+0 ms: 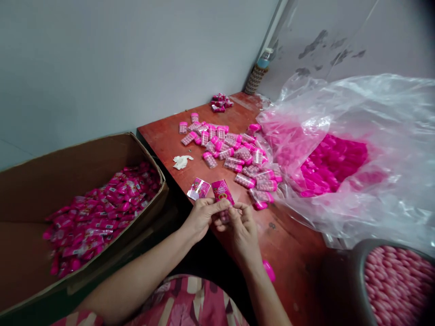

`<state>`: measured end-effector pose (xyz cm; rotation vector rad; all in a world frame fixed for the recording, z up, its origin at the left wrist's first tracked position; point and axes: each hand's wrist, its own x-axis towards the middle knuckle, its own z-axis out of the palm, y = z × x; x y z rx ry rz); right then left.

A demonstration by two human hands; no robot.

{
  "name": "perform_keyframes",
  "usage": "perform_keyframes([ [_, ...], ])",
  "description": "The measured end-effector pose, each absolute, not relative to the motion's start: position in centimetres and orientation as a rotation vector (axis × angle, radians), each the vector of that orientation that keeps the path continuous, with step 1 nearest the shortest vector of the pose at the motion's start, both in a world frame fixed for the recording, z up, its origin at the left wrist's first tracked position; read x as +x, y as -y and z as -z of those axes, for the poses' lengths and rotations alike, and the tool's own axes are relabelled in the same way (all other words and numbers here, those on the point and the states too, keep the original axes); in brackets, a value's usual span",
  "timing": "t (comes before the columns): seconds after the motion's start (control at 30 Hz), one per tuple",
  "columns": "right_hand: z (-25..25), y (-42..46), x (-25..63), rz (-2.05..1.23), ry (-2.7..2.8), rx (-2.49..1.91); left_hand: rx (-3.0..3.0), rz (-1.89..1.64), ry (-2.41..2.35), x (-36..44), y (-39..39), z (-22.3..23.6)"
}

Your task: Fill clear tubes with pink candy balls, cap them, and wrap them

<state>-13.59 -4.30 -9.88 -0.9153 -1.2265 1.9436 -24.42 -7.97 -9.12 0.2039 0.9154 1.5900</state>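
Observation:
My left hand [204, 218] pinches a printed pink sleeve label [223, 191] between thumb and fingers, over the table's near edge. From the other side my right hand [244, 222] grips the lower end of the same piece, its thumb close to my left thumb. Between the fingers shows part of a small clear container [224, 216] with pale pink pellets; how far it sits inside the sleeve is hidden. A stack of flat printed sleeves [199, 188] lies just beyond my left hand. Past my hands spreads a pile of pink-capped candy containers [234, 153].
An open cardboard box [149, 199] at left holds many sleeved containers. On the red table [163, 131] are a white scrap [182, 161] and a small wrapped pile [220, 103]. A plastic bag [384, 122] with pink pieces lies right, near a tub of pink candies [397, 285].

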Motion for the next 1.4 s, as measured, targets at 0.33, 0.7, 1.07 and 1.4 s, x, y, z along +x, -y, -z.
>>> perform_keyframes([
  [0.33,9.3,4.3,-13.7,-1.919,1.308,-0.891,0.076,-1.657,-0.907,-23.9,9.6,8.5],
  [0.7,10.4,3.6,-0.9,-0.624,2.878,-0.473,0.661,-1.845,-1.822,-32.3,12.7,9.3],
  [1.07,13.3,0.9,-6.0,-0.271,2.557,-0.805,1.016,-1.714,-1.966,-31.0,10.2,13.4],
  [1.4,8.5,2.2,-16.1,-1.760,1.569,-0.926,0.785,-1.732,-1.602,-27.1,11.6,9.2],
])
